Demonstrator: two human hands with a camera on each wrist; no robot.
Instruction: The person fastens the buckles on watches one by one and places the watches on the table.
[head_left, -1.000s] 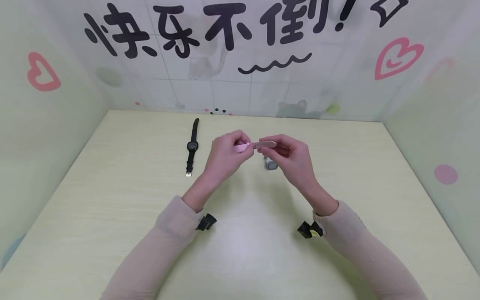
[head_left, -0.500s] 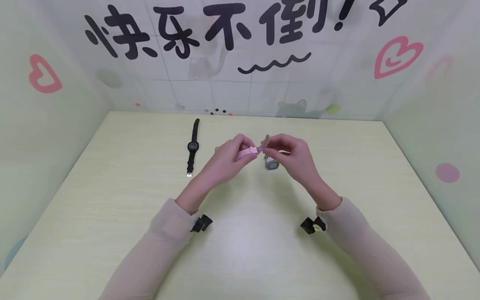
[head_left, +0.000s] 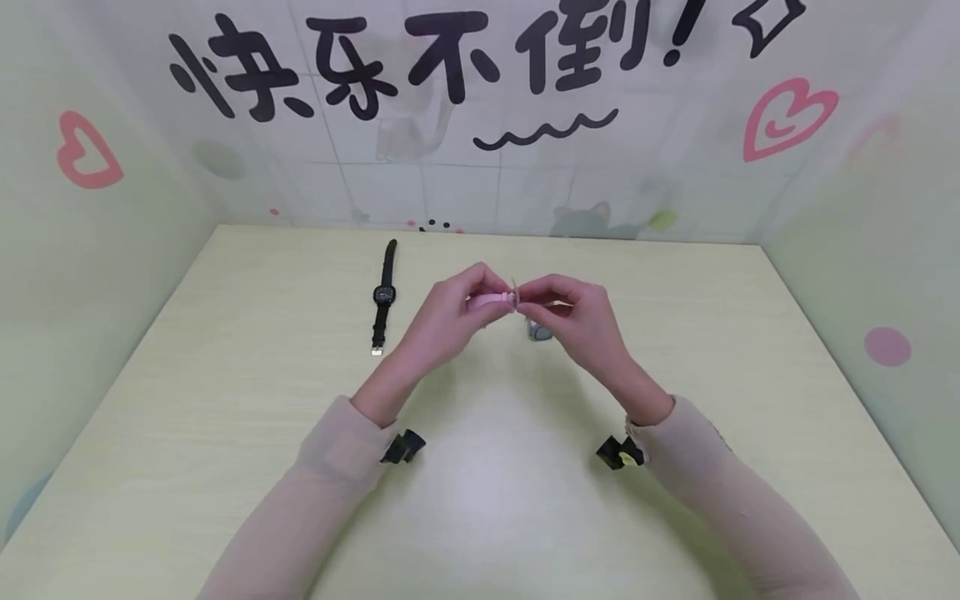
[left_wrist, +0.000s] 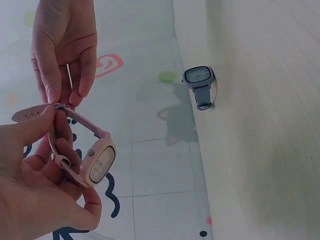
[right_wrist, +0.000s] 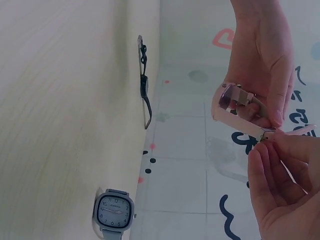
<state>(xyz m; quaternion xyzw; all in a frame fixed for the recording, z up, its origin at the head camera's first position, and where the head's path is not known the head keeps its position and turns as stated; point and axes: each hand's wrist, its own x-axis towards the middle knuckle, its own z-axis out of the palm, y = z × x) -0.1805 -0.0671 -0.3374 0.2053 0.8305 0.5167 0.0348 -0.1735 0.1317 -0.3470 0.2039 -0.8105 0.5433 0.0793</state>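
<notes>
A pink wristwatch (left_wrist: 102, 162) is held up off the table between both hands, its strap bent into a loop. My left hand (head_left: 442, 321) grips the strap, with the square watch case hanging below the fingers in the left wrist view. With thumb and fingertips, my right hand (head_left: 581, 321) pinches the strap at the metal buckle (right_wrist: 267, 134). The strap's tapered end (left_wrist: 30, 114) pokes out past the buckle. In the head view the fingers hide most of the watch.
A grey-blue watch (head_left: 538, 331) stands with its strap looped, just behind the right hand. Left of the hands a black watch (head_left: 384, 293) lies stretched out on the pale table (head_left: 225, 400). Printed walls (head_left: 480, 192) enclose the back and sides.
The strap end has swung from pointing right to standing up, nearly edge-on in the head view. My right hand has moved left, bringing its fingertips against the left hand's.
</notes>
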